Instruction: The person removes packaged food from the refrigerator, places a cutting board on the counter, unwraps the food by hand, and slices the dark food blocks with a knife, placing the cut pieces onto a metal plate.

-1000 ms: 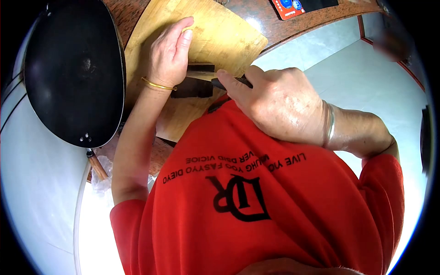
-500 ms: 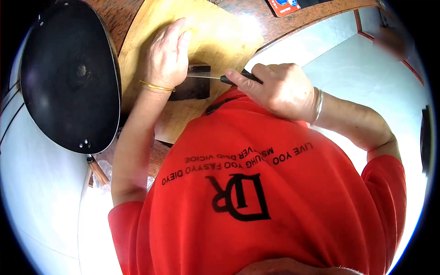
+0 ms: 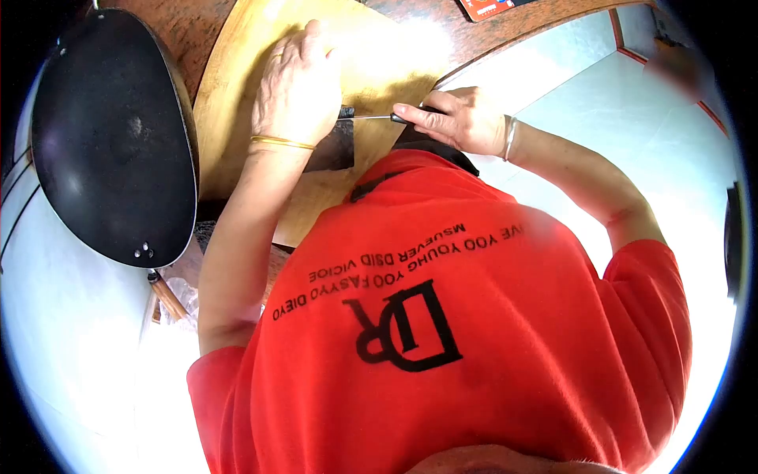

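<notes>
My right hand (image 3: 462, 120) is closed around the black handle of a knife (image 3: 373, 118), index finger stretched along it. The thin blade shows almost edge-on, pointing left, and runs under my left hand (image 3: 296, 95). That hand lies fingers forward, palm down, over the blade and a dark rectangular slab (image 3: 335, 150); its underside is hidden. The slab rests on a wooden cutting board (image 3: 379, 47), and the blade crosses it near its far edge. I cannot make out what the slab is made of.
A large black wok (image 3: 118, 142) with a wooden handle (image 3: 167, 294) stands left of the board. The speckled stone countertop (image 3: 185, 31) lies beneath the board. An orange-red packet (image 3: 485, 8) sits at the far right edge. Some clear plastic (image 3: 185, 292) lies below the wok.
Both hands and the knife have moved away from my body, so the blade now crosses nearer the slab's far edge. The view has shifted slightly.
</notes>
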The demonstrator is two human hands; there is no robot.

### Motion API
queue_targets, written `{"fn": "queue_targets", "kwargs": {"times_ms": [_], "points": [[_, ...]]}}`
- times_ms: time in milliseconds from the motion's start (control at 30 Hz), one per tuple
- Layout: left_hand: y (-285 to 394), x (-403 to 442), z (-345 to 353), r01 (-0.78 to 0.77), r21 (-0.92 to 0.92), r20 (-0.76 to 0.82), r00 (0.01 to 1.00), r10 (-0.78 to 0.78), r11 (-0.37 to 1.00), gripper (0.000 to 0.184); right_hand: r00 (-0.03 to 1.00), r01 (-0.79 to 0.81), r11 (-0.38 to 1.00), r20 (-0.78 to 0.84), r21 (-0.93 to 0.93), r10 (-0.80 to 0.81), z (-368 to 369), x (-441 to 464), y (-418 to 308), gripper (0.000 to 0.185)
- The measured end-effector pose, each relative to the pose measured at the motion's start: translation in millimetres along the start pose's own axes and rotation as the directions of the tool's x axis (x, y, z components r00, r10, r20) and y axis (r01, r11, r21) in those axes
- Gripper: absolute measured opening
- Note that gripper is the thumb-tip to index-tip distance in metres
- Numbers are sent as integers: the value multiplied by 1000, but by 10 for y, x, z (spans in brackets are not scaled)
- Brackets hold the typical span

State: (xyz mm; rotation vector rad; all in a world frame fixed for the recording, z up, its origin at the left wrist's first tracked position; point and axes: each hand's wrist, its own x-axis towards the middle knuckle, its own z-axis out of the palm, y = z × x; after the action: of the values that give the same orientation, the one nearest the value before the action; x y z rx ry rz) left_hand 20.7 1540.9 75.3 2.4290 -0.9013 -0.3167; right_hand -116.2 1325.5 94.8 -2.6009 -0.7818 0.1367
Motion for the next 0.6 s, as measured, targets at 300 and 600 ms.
{"fn": "queue_targets", "kwargs": {"times_ms": [300, 600], "points": [[-107, 36, 30, 31, -66, -63, 997, -35, 997, 54, 984, -89, 992, 149, -87, 101, -300, 105, -200, 55], [-168, 29, 99, -5, 92, 21, 1000, 3, 996, 64, 999, -10, 997, 32, -82, 13, 40, 7, -81, 56]]}}
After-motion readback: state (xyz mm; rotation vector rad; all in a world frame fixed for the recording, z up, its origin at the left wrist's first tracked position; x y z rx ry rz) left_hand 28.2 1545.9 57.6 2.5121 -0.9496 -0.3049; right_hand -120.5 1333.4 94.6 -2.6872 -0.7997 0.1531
